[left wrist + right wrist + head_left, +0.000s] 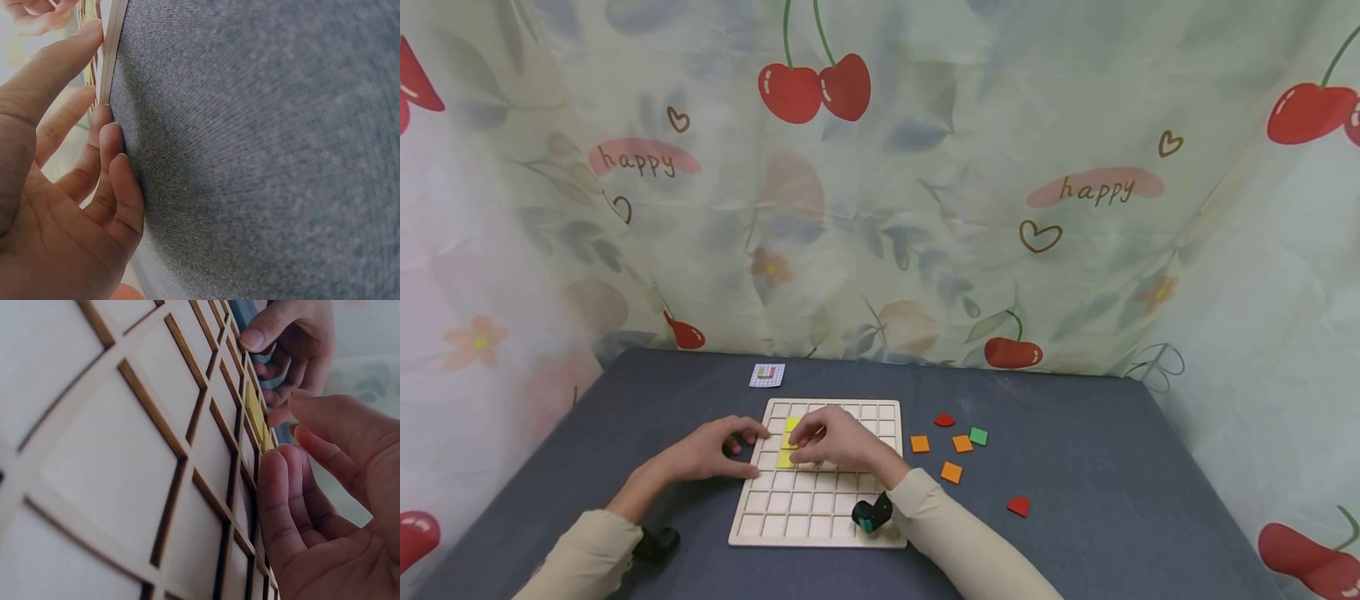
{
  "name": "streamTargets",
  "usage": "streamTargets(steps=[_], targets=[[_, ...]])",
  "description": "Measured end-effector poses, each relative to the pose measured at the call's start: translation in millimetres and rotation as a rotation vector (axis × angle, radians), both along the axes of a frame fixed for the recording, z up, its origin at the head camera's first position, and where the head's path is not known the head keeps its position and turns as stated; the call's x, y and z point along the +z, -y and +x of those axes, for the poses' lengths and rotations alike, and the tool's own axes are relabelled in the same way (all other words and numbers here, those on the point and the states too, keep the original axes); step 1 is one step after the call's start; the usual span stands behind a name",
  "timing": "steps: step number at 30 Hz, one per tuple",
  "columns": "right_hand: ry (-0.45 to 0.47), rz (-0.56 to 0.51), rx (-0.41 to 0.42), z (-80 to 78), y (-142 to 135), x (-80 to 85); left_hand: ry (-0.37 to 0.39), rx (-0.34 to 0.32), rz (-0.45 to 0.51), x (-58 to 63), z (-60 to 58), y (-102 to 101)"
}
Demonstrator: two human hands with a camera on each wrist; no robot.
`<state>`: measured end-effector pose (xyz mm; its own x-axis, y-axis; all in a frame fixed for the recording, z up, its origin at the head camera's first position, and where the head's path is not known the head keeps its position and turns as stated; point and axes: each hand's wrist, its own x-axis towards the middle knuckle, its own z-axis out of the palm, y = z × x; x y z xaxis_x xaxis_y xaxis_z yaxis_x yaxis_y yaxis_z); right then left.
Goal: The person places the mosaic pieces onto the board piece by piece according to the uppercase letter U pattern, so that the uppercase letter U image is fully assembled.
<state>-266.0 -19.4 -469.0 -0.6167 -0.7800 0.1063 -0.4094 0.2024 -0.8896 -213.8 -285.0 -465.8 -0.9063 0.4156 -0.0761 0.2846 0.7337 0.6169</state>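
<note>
A square wooden grid board [820, 504] lies on the dark table. Yellow square tiles [785, 460] sit in a column of its cells at the upper left. My right hand [838, 440] is over this column, its fingertips at the tiles and partly covering them. In the right wrist view, thumb and fingers stand apart beside a yellow tile [254, 407], with nothing visible between them. My left hand [711, 448] rests at the board's left edge, thumb and fingertips touching the rim [111, 59], fingers loosely bent.
Right of the board lie several orange squares [952, 472], a green square [978, 436] and red pieces with a curved side [1018, 507]. A small card with a coloured grid pattern [767, 375] lies behind the board. Patterned cloth [880, 208] hangs behind the table [1090, 483].
</note>
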Motion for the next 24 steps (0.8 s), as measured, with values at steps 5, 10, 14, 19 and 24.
streamTargets(steps=[5,10,14,19,24], targets=[[0.007,-0.024,0.036,-3.6,-10.1,3.5,0.003,0.001,0.001,-0.1,0.1,0.3],[0.003,-0.035,0.041,-9.5,-19.4,4.6,0.001,0.002,0.004,-0.5,0.1,0.4],[0.008,-0.031,0.026,-13.6,-29.1,4.9,0.006,0.008,0.002,-1.1,-0.3,-0.4],[0.0,-0.045,0.021,-16.5,-44.9,5.2,0.012,0.017,-0.005,-1.3,-0.4,-0.3],[-0.002,-0.053,0.013,-18.3,-62.3,5.3,0.009,0.009,0.001,-1.2,0.3,0.2]])
